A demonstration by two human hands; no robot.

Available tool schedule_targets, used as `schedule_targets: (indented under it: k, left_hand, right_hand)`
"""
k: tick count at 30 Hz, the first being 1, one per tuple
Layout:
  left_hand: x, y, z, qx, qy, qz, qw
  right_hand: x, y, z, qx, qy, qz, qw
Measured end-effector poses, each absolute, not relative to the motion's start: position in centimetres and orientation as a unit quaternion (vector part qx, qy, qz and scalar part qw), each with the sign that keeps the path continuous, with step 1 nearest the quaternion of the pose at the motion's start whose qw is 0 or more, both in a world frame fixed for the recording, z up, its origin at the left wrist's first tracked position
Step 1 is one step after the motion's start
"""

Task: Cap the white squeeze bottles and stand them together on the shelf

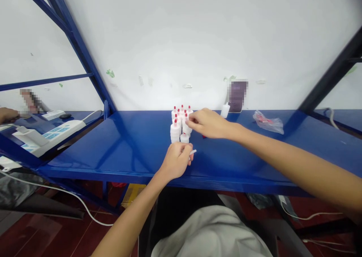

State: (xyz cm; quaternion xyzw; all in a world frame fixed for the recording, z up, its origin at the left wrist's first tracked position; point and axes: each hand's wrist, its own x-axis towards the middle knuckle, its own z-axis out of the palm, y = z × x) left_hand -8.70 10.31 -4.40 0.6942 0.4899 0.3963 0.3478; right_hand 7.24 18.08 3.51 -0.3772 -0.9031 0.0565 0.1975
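Several small white squeeze bottles [175,130] with red pointed tips stand upright in a tight cluster on the blue table [135,147]. My right hand [209,123] reaches in from the right, its thumb and fingers pinched at the upper part of a bottle [186,128] on the cluster's right side. Just in front of the cluster, my left hand [178,159] is closed around a thin white piece [192,152], one end of which sticks out past the thumb; its kind cannot be made out. A small red object [204,137] shows below my right hand.
Against the wall leans a phone [238,96], with a white bottle [225,110] beside it. A clear plastic bag [268,122] with red pieces lies to the right. On the left are a blue frame post [82,49], a power strip [62,132] and another person's hand [8,114].
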Motion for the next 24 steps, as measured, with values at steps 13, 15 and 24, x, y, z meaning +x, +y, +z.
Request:
schedule_targets:
  k: [13, 15, 24]
  left_hand:
    - [-8.8, 10.3, -5.0, 0.648, 0.477, 0.443, 0.395]
    - [-8.7, 10.3, -5.0, 0.669, 0.47, 0.443, 0.368]
    - [-8.8, 10.5, -5.3, 0.68, 0.444, 0.44, 0.383]
  right_hand:
    - [12.9, 23.2, 1.0, -0.53, -0.817, -0.018, 0.227]
    - [16.3, 25.8, -0.2, -0.617, -0.737, -0.071, 0.265]
    - [21.6, 31.3, -5.1, -0.575, -0.754, -0.004, 0.318]
